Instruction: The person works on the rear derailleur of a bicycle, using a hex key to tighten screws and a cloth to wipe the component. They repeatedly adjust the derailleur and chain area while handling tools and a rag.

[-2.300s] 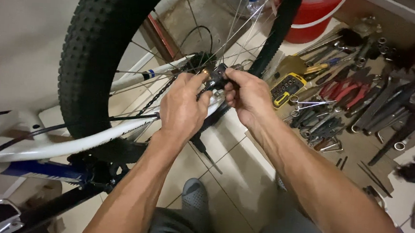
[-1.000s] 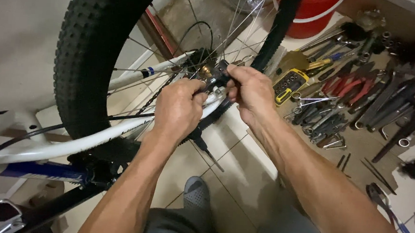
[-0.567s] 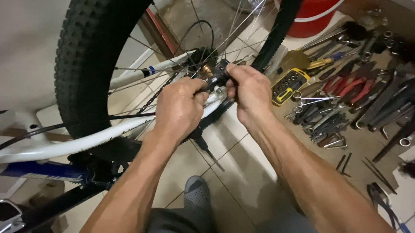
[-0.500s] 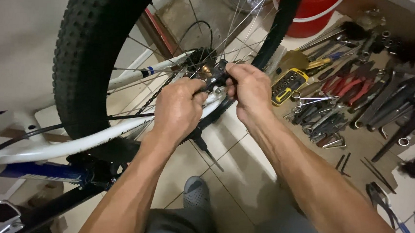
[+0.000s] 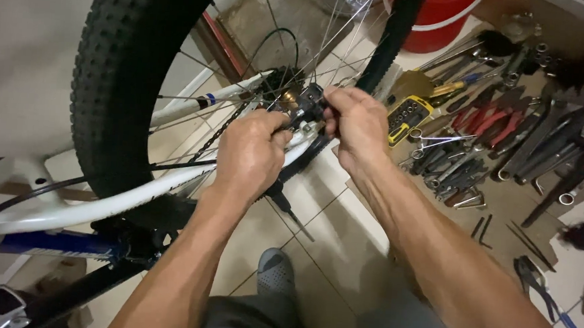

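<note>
Head view, the only one. Bicycle stands upside down or on its side; cannot tell which. Knobby rear tyre fills the upper left, spokes fanning from the hub. White frame tube runs under the left forearm.

Left hand: curled shut, fingertips pinching something at the black rear derailleur by the hub. What sits between the fingers is hidden by the knuckles; cannot tell whether it is a bolt, a cable end or a tool.

Right hand: also closed, thumb and fingers clamped on the derailleur body from the other side. The two hands almost touch across the part.

Chain hangs slack from the derailleur down towards the frame. A screwdriver lies on the tiled floor just below the hands. Grey shoe beneath it.

Right of the wheel: cardboard sheet covered with spanners and pliers, a yellow bit case, a red bucket behind.

Risks, as judged:
- Fingers sit close to spokes and chain; if the wheel turns, a fingertip could be caught.
- Any small fastener held here may slip from the pinch and drop onto the tiles, rolling among the tools.
- Slack chain could slide off the sprockets if the derailleur is twisted.
- Uneven pull by the two hands could bend the hanger.
</note>
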